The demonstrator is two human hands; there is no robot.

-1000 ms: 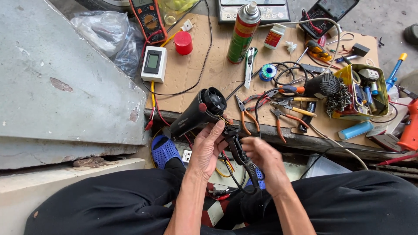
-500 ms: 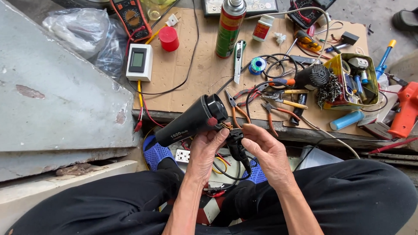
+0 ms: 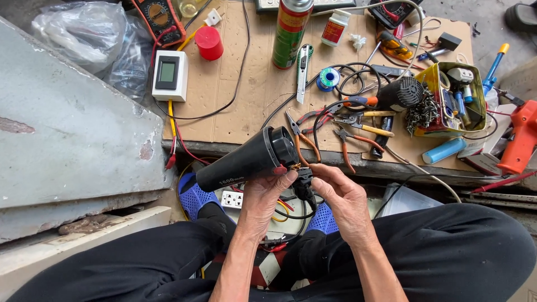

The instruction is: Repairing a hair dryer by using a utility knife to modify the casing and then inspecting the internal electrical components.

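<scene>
- Closer in than a second ago, the whole bench sliding up and left in view; hands and black tube holding the same pose.
- Far left: crumpled clear plastic bag (image 3: 84, 42) on the grey slab, unmoved.
- Next over: white square meter box (image 3: 169, 75) with dark screen, red round cap (image 3: 209, 42) just above and right of it on the cardboard.
- Centre: black hair-dryer barrel (image 3: 243, 160) tilted, open mouth up-right, propped over the lap at the bench edge.
- Left hand (image 3: 263, 198) clamped on the barrel's rear, fingers curled under.
- Right hand (image 3: 344, 196) pinched shut on the black switch block (image 3: 304, 178), wires trailing below.
- Above: tall green-and-red spray can (image 3: 290, 31), small white bottle with red label (image 3: 334, 28).
- Right: yellow tin (image 3: 435, 131) of parts; blue cylinder (image 3: 444, 150) below it.
</scene>
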